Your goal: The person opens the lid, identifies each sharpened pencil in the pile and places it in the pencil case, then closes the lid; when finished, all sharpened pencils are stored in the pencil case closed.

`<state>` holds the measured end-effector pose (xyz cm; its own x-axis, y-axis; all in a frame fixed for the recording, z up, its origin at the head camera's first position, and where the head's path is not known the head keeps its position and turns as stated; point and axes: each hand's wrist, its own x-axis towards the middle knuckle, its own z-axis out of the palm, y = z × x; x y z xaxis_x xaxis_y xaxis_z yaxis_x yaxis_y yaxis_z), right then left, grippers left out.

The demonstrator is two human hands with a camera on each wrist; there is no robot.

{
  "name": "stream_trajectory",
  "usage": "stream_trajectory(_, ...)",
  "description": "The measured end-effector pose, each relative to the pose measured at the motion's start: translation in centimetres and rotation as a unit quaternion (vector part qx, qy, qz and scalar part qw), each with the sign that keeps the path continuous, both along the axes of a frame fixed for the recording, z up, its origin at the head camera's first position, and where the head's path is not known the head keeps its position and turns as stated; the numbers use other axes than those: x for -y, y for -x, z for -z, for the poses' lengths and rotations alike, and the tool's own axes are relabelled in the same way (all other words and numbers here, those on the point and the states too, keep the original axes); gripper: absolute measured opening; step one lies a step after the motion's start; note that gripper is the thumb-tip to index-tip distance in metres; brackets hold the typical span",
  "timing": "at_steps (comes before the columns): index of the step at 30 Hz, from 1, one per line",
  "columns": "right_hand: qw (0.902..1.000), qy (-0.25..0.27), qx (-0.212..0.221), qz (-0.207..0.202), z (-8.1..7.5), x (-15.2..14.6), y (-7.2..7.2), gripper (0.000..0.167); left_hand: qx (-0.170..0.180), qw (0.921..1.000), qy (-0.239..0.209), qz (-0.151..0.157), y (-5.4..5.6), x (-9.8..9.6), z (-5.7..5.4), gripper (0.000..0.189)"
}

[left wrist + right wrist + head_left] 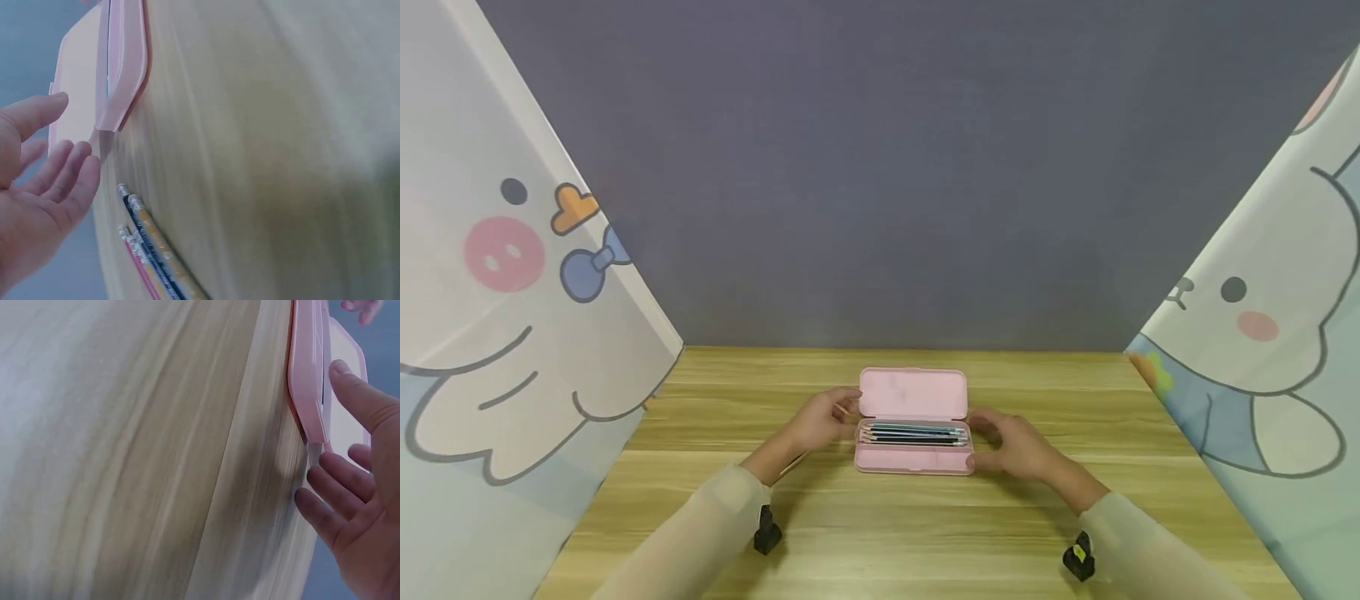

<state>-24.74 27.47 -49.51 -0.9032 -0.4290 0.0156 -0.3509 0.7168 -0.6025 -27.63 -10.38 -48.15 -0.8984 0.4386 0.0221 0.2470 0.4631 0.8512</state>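
Note:
A pink pencil case [913, 461] lies on the table with its lid [913, 393] raised at the back. Several pencils [913, 434] fill its rear compartment, while the front one shows bare pink. At the case's left end is my left hand [822, 422], fingers relaxed and thumb spread from them, holding nothing. My right hand [1018, 448] is at the opposite end, thumb close to the front corner and fingers loosely bent beside the rear. More pencils [156, 250], with eraser ends showing in the left wrist view, lie on the table below my left hand, mostly hidden by it in the head view.
The wood-grain table [917, 533] runs back to a dark grey panel [895, 183]. Side panels with cartoon prints [512, 250] stand at left and right. Black wrist mounts [767, 531] hang under both sleeves.

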Motion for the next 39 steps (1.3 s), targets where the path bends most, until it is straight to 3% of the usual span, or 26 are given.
stream_trajectory(5, 0.9990, 0.038, 0.015, 0.015, 0.6, -0.1, 0.4, 0.092, 0.042, 0.9989, -0.014, -0.014, -0.7, 0.0, 0.6, 0.082)
stream_trajectory(9, 0.9985, 0.052, 0.014, 0.006, 1.2, 0.0, 0.7, 0.098, 0.058, 0.9983, -0.006, -0.002, -0.9, -0.2, 0.9, 0.087)
stream_trajectory(16, 0.9947, 0.093, 0.042, -0.013, 1.7, -0.3, 1.0, 0.104, 0.041, 0.9987, 0.021, 0.023, -1.0, -0.5, 1.2, 0.097)
stream_trajectory(25, 0.9934, 0.100, 0.051, -0.026, 1.6, -0.4, 1.3, 0.115, 0.014, 0.9993, 0.028, 0.019, -0.9, -0.8, 1.6, 0.110)
stream_trajectory(30, 0.9931, 0.108, 0.037, -0.027, 1.6, -0.1, 1.3, 0.119, 0.024, 0.9994, 0.021, 0.015, -0.9, -0.7, 1.7, 0.116)
stream_trajectory(39, 0.9910, 0.128, 0.031, -0.020, 1.9, 0.0, 1.2, 0.114, 0.045, 0.9989, -0.015, 0.003, -0.8, -0.6, 2.5, 0.104)
